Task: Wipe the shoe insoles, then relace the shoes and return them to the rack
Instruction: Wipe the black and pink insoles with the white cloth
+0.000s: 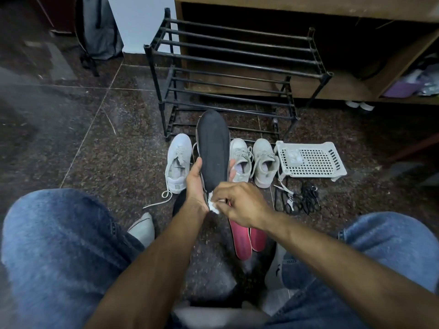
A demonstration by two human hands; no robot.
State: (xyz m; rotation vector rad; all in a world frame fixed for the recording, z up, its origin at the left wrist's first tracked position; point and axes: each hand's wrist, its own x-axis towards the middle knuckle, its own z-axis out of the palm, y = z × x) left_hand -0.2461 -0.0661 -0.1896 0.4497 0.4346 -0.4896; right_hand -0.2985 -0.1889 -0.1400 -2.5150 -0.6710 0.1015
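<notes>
Left hand [198, 184] grips a dark insole [213, 150] near its lower end, thumb on the left edge, fingertips curling round the right edge. Insole held at centre frame, above the floor [71, 129]; long axis close to vertical in the picture, rounded toe end pointing up toward the rack [232, 74], heel end down toward the person. Dark face turned to the camera.

Right hand [240, 203] pinches a small white wad of cloth or tissue [213, 206], fingers curled round it, and presses it on the insole's lower end, just beside the left wrist.

Two pink insoles [247, 238] lie on the floor below the hands, side by side, long axes running up-down in the frame, partly hidden by the right forearm.

White shoe [178, 162] stands left of the held insole, toe pointing up-frame, a loose lace trailing at its heel. Pair of grey-white shoes [254, 160] stands right of it, toes up-frame, laces in place.

White perforated tray [311, 160] at centre right, something small inside its upper left corner, too blurred to tell. Dark tangle of laces [299, 198] lies on the floor just below the tray.

Black tiered rack in upper centre, in front of a wooden unit [308, 5]. Blue-jeaned knees [54, 245] fill the lower corners.
</notes>
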